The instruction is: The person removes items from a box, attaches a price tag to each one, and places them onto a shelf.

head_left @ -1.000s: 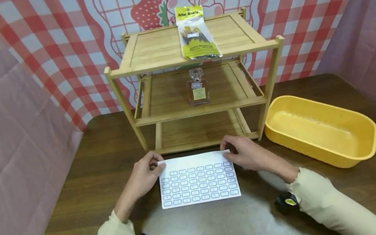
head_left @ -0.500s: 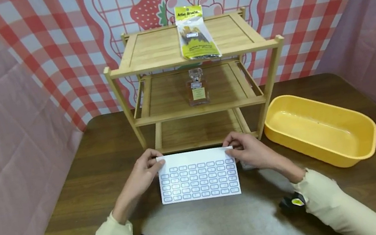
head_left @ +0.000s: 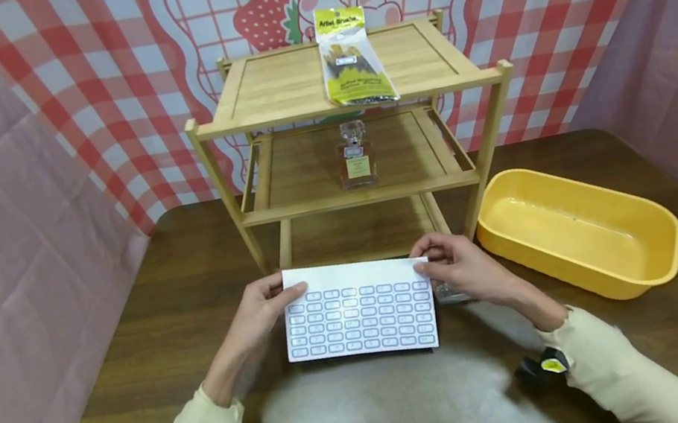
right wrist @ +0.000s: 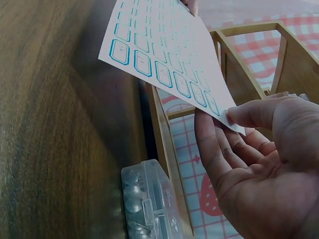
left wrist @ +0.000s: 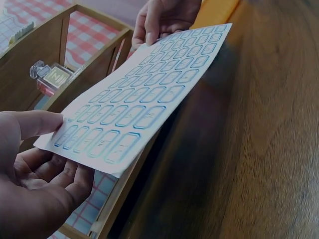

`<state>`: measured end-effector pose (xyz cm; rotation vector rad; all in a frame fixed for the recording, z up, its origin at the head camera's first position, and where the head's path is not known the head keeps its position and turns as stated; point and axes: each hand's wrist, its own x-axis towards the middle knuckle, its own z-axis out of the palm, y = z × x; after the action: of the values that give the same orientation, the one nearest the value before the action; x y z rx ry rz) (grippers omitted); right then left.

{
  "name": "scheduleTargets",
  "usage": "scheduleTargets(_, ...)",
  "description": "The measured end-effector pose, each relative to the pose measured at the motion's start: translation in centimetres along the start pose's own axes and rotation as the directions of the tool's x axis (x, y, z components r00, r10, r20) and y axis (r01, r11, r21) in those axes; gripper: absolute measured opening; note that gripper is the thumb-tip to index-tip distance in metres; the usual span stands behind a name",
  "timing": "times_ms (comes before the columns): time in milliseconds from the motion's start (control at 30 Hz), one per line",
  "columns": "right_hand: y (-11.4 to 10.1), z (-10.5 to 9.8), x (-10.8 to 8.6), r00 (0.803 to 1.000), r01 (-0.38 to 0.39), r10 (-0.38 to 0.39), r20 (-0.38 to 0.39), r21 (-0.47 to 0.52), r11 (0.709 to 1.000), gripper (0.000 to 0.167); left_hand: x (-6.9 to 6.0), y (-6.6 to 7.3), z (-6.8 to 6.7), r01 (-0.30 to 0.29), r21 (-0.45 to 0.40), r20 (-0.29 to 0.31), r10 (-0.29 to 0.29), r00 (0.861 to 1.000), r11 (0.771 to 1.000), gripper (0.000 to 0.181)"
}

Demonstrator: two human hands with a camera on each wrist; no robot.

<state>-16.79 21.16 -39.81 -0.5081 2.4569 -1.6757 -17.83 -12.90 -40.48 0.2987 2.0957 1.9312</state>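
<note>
A white sheet of blue-framed label stickers (head_left: 359, 310) is held up off the table between both hands, tilted toward the head camera. My left hand (head_left: 257, 315) pinches its upper left corner, thumb on the printed face and fingers behind, as the left wrist view shows. At the upper right corner my right hand (head_left: 461, 267) pinches it the same way. One sticker place at the top left of the grid looks blank. Below the right hand, a clear plastic case (right wrist: 152, 201) with round silvery things inside stands on the table, partly hidden in the head view.
A three-tier wooden shelf (head_left: 364, 198) stands behind the sheet. On its top lies a packet of artist brushes (head_left: 354, 65); a perfume bottle (head_left: 356, 159) stands on the middle tier. Both bear a small label. A yellow plastic basin (head_left: 577, 230) sits at the right.
Both hands have lifted the sheet from near the table and moved it slightly away. The right hand has shifted right, and the clear case has come into view under it.
</note>
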Motion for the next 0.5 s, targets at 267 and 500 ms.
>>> scheduleTargets(267,-0.1,-0.2,-0.5,1.000,-0.001,0.002,-0.007,0.027,1.000,0.013,-0.4,0.7,0.4,0.050,-0.087,0.024,-0.048,0.999,0.995,0.033)
scheduleTargets(500,-0.4,0.1,-0.8,0.995,0.072,-0.075,-0.064,-0.044,0.996,0.015,-0.6,1.1,0.5,0.034,-0.108,0.063,-0.027,0.998,0.994,0.034)
